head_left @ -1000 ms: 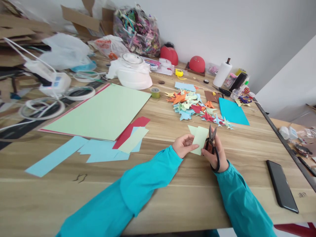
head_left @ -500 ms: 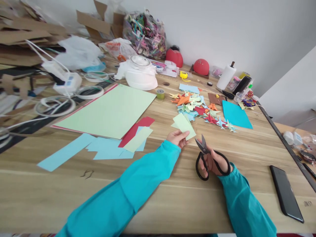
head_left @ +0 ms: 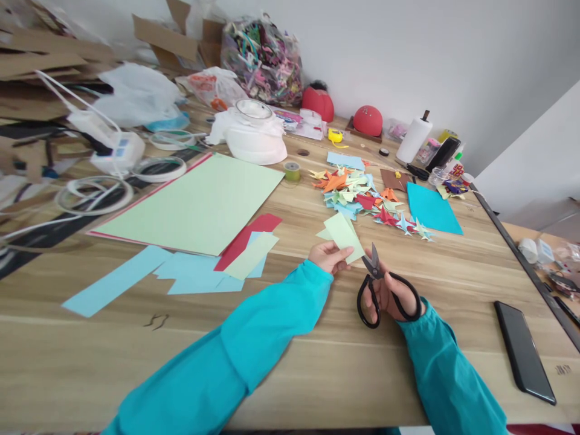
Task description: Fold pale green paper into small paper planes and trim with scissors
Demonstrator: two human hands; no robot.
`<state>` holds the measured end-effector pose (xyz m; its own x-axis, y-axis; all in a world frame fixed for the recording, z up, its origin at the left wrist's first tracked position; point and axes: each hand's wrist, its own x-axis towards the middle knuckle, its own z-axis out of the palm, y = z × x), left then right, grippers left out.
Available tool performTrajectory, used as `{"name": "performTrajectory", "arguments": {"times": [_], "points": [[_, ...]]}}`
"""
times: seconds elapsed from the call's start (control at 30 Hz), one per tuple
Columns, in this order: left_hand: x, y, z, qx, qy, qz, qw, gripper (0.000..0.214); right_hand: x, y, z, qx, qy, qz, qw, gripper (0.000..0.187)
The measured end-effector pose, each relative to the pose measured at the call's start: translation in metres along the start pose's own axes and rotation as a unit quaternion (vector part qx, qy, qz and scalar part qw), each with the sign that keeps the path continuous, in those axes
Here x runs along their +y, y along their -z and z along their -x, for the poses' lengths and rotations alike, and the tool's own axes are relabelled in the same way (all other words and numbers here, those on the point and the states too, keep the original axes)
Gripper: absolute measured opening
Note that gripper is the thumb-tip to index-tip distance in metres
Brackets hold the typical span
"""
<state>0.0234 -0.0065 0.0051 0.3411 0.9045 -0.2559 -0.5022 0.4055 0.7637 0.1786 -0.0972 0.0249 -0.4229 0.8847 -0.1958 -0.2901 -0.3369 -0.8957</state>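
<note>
Pale green paper pieces [head_left: 343, 234] are pinched between the thumb and fingers of my left hand [head_left: 330, 257], fanned slightly apart. My right hand [head_left: 394, 296] grips black-handled scissors [head_left: 375, 272], fingers through the loops. The blades stand parted and point up and away, their tips close to the lower right corner of the paper; whether they touch it I cannot tell. Beyond both hands lies a pile of folded paper shapes [head_left: 348, 187] in orange, green, blue and red. Left of my left hand are a pale green strip [head_left: 252, 256], a red strip [head_left: 249, 235] and light blue strips [head_left: 194, 272].
Large pale green sheets [head_left: 199, 202] lie at left. A turquoise sheet [head_left: 434, 207] is at right, a black phone [head_left: 524, 350] near the front right. Behind stand a thread spool [head_left: 292, 171], a yellow tape measure [head_left: 335, 136] and a white power strip [head_left: 118, 152] with coiled cables.
The green paper in my left hand has moved slightly right and turned, closer to the scissors. The blades have shifted a little and stay parted. The whole view has drifted slightly.
</note>
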Motion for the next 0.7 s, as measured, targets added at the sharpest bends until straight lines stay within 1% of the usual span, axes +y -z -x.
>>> {"name": "performTrajectory", "arguments": {"times": [0.1, 0.2, 0.27, 0.33, 0.43, 0.5, 0.7], "points": [[-0.0038, 0.0013, -0.0015, -0.001, -0.013, -0.024, 1.000, 0.038, -0.0001, -0.0001, -0.0010, 0.001, 0.012, -0.015, 1.000, 0.064], [-0.0065, 0.0011, -0.0024, 0.000, -0.023, -0.038, 0.999, 0.041, 0.0008, 0.0004, -0.0023, 0.003, 0.017, -0.018, 1.000, 0.068], [-0.0077, 0.0003, -0.0027, -0.002, -0.028, -0.027, 0.999, 0.043, 0.0021, 0.0006, -0.0030, 0.003, 0.020, -0.018, 1.000, 0.070], [-0.0086, -0.0007, -0.0027, 0.004, -0.039, 0.011, 0.999, 0.045, 0.0037, 0.0004, -0.0035, 0.000, 0.024, -0.018, 1.000, 0.071], [-0.0090, -0.0019, -0.0025, 0.040, -0.062, 0.082, 0.994, 0.055, 0.0061, -0.0003, -0.0042, 0.003, 0.030, -0.018, 0.999, 0.071], [-0.0085, -0.0025, -0.0022, 0.066, -0.066, 0.106, 0.990, 0.060, 0.0074, -0.0006, -0.0045, 0.006, 0.035, -0.017, 0.999, 0.071], [-0.0043, -0.0061, 0.0003, 0.109, -0.028, 0.122, 0.986, 0.050, 0.0094, -0.0010, -0.0045, 0.014, 0.042, -0.007, 0.999, 0.074]]}}
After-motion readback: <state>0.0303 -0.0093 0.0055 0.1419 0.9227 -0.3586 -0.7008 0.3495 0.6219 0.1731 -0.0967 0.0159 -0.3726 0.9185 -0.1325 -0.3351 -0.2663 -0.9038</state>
